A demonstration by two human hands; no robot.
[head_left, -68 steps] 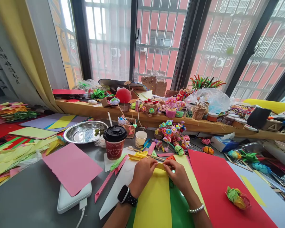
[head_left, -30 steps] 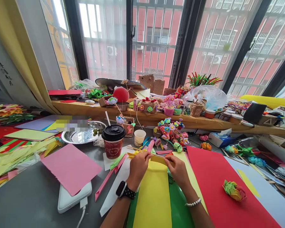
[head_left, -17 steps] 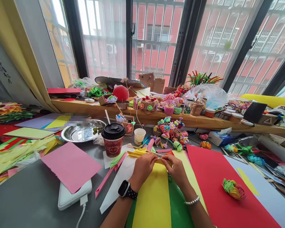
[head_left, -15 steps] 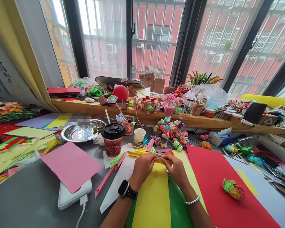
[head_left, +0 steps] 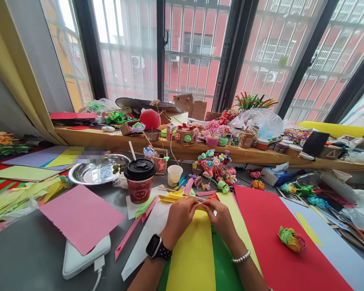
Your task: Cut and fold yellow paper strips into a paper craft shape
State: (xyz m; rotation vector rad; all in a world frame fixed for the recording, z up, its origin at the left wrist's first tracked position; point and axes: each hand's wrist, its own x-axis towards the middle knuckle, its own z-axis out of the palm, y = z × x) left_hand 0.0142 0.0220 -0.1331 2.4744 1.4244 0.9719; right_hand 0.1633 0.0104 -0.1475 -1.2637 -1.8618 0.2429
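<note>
A long sheet of yellow paper (head_left: 194, 250) runs toward me, on top of something green (head_left: 226, 258). My left hand (head_left: 179, 216), a black smartwatch (head_left: 158, 246) on its wrist, pinches the far end of this sheet. Against it, fingertips almost touching, my right hand (head_left: 221, 218) pinches the same end; a beaded bracelet (head_left: 241, 257) circles that wrist. The pinched edge looks slightly folded, though the fingers hide most of it. Just beyond my left hand are folded yellow paper pieces (head_left: 171, 197).
Left of my hands stand a lidded drink cup (head_left: 139, 180) with a straw and a paper cup (head_left: 174, 175). Pink paper (head_left: 82, 218) overlaps a white power bank (head_left: 86, 255). A paper flower (head_left: 292, 239) lies on red paper (head_left: 269, 210). Behind is a bunch of crocheted flowers (head_left: 215, 167).
My fingertips have drawn closer together at the far end of the yellow paper. The whole view has shifted slightly, so things appear farther left.
</note>
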